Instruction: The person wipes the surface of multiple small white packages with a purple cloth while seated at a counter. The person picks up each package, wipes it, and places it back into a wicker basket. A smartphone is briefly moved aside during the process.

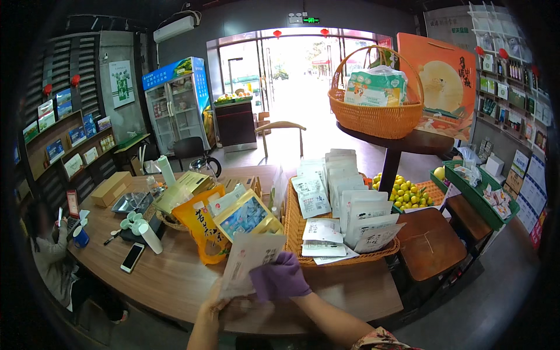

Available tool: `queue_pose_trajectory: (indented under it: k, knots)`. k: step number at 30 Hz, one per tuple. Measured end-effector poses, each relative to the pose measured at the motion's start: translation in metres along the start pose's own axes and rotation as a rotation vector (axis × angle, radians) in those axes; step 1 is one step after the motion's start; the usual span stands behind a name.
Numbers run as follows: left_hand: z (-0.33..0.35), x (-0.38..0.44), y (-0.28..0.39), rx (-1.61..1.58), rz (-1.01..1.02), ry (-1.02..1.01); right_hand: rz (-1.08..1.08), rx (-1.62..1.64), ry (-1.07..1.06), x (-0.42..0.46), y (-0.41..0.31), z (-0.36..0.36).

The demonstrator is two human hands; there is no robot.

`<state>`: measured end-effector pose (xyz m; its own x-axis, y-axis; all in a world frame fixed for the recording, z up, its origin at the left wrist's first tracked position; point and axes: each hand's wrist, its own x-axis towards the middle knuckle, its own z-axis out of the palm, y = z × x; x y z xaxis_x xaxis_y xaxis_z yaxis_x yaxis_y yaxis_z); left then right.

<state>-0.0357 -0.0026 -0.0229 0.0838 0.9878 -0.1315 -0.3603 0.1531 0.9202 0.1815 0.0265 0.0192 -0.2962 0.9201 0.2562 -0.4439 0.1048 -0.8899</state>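
Note:
Low over the near part of the wooden table (350, 291), a white packet with printed writing (251, 260) is held upright and slightly tilted. My left hand (215, 295) grips its lower left side, with the fingers mostly hidden behind it. Purple cloth (273, 280) covers most of my right hand (301, 294) and rests against the packet's right side. Just beyond the packet, an orange pouch (203, 227) and a gold-edged blue packet (247, 216) lean in a basket. To the right, a wicker tray (291, 218) holds several similar white pouches (311, 192).
A phone (132, 258), a white bottle (151, 237) and a blue mug (80, 236) stand or lie on the left. One person (48, 253) sits at the left end. Wooden stools (431, 245) and a round stand with a handled basket (376, 113) are on the right.

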Motion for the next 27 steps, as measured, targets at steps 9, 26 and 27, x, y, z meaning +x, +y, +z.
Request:
queue_pose_trajectory:
  k: [9, 26, 27]
  knots:
    - [-0.004, -0.006, -0.002, 0.206, 0.358, 0.052, -0.216, -0.504, -0.111, -0.007, -0.003, 0.01]
    - [-0.018, 0.014, -0.012, -0.122, 0.502, 0.297, 0.027, -1.167, -0.283, -0.015, 0.022, 0.02]
    - [-0.018, 0.016, -0.01, -0.083, 0.504, 0.295, -0.024, -1.109, -0.272, -0.012, 0.035, 0.014]
